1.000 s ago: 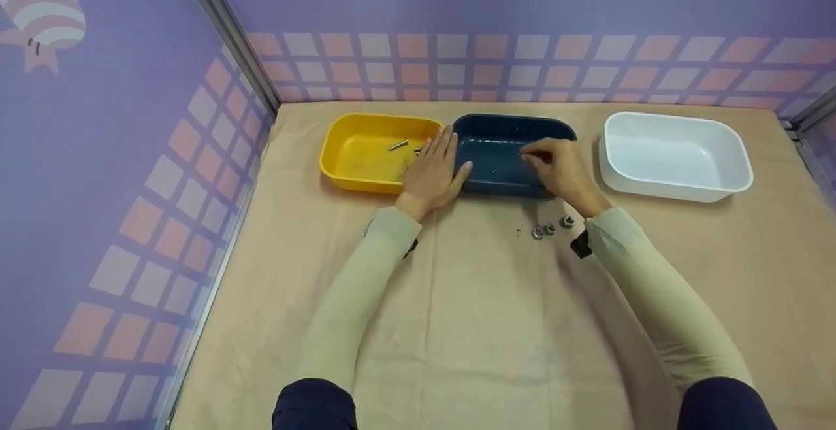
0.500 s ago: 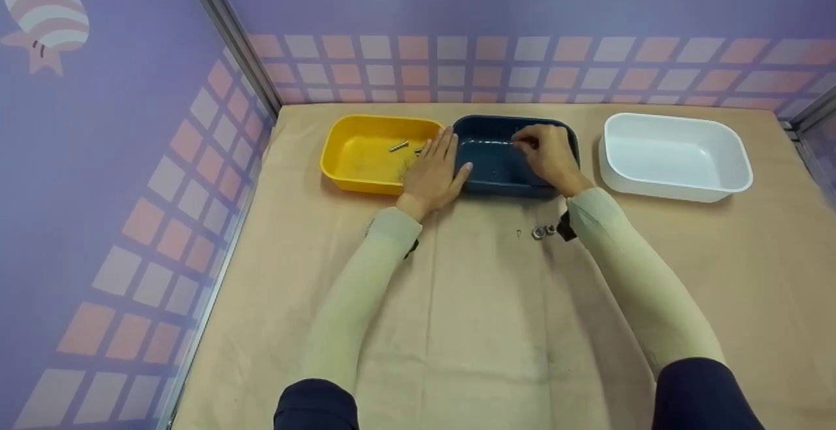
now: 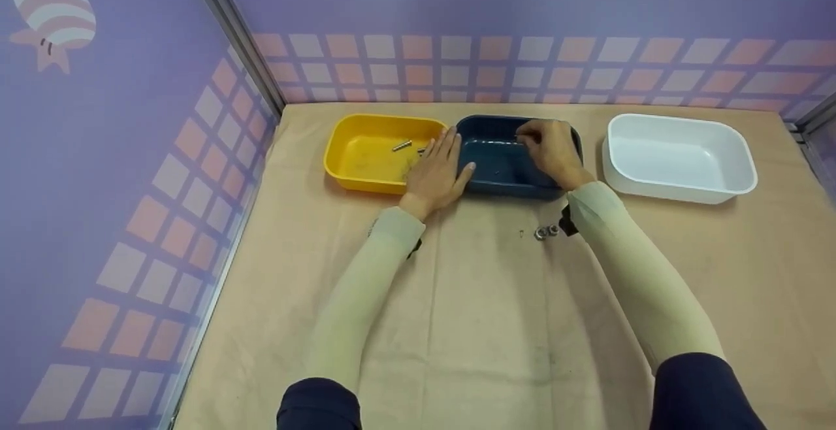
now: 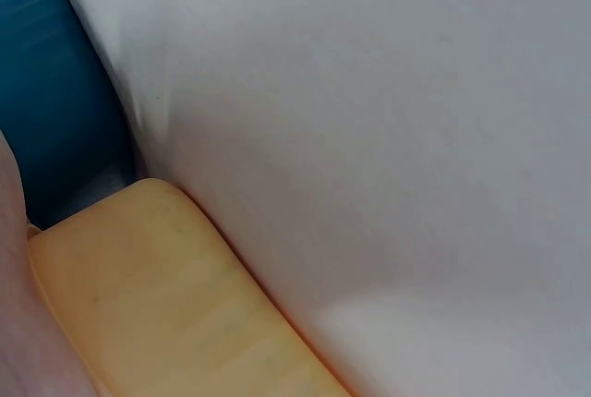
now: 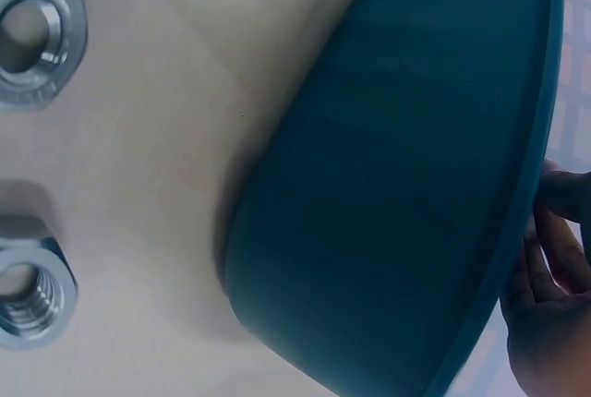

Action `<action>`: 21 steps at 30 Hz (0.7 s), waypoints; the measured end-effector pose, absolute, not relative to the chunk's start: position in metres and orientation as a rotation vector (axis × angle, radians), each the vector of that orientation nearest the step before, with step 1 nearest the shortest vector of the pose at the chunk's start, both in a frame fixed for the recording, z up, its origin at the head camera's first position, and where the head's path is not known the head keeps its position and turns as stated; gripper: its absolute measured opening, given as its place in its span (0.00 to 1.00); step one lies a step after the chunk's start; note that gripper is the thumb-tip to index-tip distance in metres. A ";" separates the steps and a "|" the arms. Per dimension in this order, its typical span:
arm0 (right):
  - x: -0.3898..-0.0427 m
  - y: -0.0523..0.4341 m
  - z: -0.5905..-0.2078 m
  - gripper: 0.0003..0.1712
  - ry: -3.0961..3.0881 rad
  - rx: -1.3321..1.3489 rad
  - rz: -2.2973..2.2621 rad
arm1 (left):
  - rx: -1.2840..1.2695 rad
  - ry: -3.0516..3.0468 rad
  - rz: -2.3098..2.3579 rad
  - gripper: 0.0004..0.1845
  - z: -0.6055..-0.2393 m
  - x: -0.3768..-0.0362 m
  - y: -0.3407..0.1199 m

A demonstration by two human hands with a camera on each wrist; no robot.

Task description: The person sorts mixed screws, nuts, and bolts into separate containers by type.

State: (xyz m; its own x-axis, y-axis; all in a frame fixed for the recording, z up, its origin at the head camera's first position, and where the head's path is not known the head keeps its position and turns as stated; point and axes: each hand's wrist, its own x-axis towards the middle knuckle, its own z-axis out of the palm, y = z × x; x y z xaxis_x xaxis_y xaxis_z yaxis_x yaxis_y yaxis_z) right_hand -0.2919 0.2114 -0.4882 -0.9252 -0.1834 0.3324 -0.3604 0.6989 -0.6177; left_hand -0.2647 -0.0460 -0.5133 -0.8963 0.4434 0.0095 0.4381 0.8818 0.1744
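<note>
The left hand (image 3: 436, 172) lies flat, fingers straight, its grip released, on the touching rims of the smooth yellow plastic tub (image 3: 366, 155) and the dark blue plastic tub (image 3: 496, 165); the right hand (image 3: 552, 149) hangs bent over the blue tub, fingertips pinched together, but what they hold is too small to tell; two shiny six-sided metal nuts (image 5: 32, 32) lie flat on the tan paper desk (image 3: 496, 312) near the blue tub; a short metal bolt (image 3: 401, 145) lies slanted in the yellow tub.
</note>
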 end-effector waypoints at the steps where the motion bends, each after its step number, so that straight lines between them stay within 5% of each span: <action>1: -0.292 0.211 -0.488 0.09 -2.660 0.434 1.056 | 0.705 3.017 0.280 0.42 -0.513 -0.265 -0.046; 21: -0.285 0.220 -0.485 0.10 -2.668 0.463 1.030 | 0.708 3.018 0.267 0.42 -0.513 -0.266 -0.046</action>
State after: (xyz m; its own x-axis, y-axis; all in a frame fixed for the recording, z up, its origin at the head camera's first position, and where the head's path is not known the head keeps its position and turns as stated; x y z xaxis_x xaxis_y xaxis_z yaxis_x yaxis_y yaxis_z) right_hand -0.2850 0.2200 -0.4852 -0.9199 -0.2038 0.3350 -0.3760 0.7005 -0.6065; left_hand -0.2656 -0.0456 -0.5134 -0.8959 0.4441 0.0093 0.4388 0.8817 0.1731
